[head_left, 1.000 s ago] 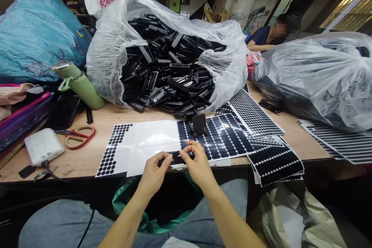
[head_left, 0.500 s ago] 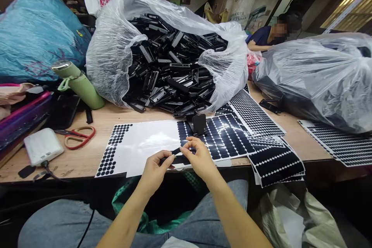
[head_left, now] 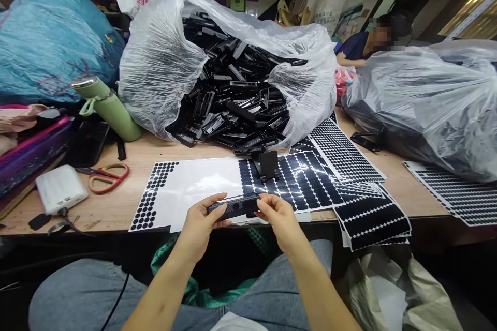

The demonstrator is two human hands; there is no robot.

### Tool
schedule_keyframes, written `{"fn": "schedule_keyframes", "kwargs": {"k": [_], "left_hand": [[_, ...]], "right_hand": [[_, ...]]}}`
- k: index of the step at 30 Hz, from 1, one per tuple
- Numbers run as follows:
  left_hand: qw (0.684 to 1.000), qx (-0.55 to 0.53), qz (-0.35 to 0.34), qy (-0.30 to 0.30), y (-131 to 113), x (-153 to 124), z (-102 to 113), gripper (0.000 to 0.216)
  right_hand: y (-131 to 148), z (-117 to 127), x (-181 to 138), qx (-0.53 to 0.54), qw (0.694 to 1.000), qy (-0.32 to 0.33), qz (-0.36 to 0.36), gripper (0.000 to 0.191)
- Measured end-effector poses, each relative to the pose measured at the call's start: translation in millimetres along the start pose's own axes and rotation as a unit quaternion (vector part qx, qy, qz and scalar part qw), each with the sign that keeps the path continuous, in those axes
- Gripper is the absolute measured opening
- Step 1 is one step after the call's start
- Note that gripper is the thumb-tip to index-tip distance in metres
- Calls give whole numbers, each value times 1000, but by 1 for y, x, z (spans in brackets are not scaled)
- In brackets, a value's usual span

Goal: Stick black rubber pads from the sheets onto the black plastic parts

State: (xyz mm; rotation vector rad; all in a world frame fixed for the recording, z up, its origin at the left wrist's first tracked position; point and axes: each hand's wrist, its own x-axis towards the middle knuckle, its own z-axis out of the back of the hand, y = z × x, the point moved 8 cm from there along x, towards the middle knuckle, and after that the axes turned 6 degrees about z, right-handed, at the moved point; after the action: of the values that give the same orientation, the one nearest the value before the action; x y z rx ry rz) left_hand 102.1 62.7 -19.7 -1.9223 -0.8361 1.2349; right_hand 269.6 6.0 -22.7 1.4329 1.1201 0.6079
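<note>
A flat black plastic part (head_left: 234, 205) is held level between both my hands, just over the table's front edge. My left hand (head_left: 201, 222) grips its left end with thumb on top and fingers curled beneath. My right hand (head_left: 278, 217) pinches its right end. Right behind them lies a glossy white sheet (head_left: 202, 184) partly covered with round black stickers. One black part (head_left: 267, 164) stands upright on that sheet. A big clear bag (head_left: 155, 67) at the back is heaped with more black plastic parts (head_left: 236, 98).
More sticker sheets (head_left: 370, 214) lie stacked at the right, another (head_left: 458, 194) far right. A second tied bag (head_left: 427, 98) sits back right. Red scissors (head_left: 103, 177), a white power bank (head_left: 62, 195) and a green bottle (head_left: 108, 108) lie left. A person (head_left: 368, 41) sits behind.
My hands have lowered slightly toward me. The black part, pinched and worked at its middle before, now lies flat and level between both hands, each holding one end.
</note>
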Motion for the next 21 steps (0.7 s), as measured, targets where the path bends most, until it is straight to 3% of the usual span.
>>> {"fn": "schedule_keyframes", "kwargs": {"k": [21], "left_hand": [[999, 27, -16, -5, 1, -5, -2, 42]], "right_hand": [[0, 1, -3, -15, 1000, 0, 28, 31]]}}
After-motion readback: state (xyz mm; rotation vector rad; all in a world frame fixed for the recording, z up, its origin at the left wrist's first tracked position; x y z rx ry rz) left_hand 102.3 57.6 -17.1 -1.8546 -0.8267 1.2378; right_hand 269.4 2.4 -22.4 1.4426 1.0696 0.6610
